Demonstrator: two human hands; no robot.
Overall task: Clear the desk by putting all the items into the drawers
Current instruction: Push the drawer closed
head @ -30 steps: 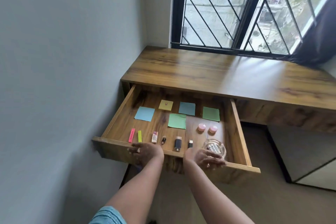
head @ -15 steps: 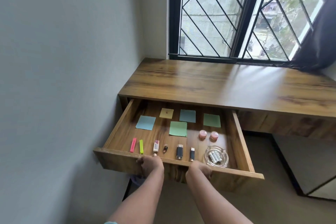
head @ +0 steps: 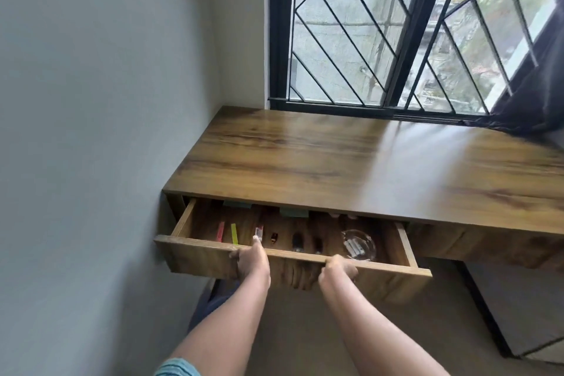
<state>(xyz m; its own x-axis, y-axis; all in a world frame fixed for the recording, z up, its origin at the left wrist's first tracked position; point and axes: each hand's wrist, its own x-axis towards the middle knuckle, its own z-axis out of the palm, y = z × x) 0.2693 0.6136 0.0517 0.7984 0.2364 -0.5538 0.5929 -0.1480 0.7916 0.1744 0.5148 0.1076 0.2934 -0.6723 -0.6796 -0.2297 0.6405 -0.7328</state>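
Note:
A wooden drawer (head: 195, 256) juts partway out from under the wooden desk top (head: 335, 162). My left hand (head: 251, 259) and my right hand (head: 338, 267) both grip its front panel, fingers curled over the top edge. Inside lie a pink marker (head: 220, 231), a yellow marker (head: 234, 233), an eraser (head: 258, 231), small dark USB sticks (head: 297, 242) and a glass ashtray (head: 358, 245) holding batteries. Edges of green sticky notes (head: 294, 212) show under the desk top; the drawer's back part is hidden.
A grey wall (head: 91, 131) stands close on the left. Behind the desk is a barred window (head: 396, 30) with a dark curtain (head: 537, 101) at its right. A white cabinet (head: 525, 314) sits below the desk on the right.
The drawer has slid in under the desk, hiding most sticky notes and the pink tubs. Both hands moved forward with its front panel. The view tilted upward.

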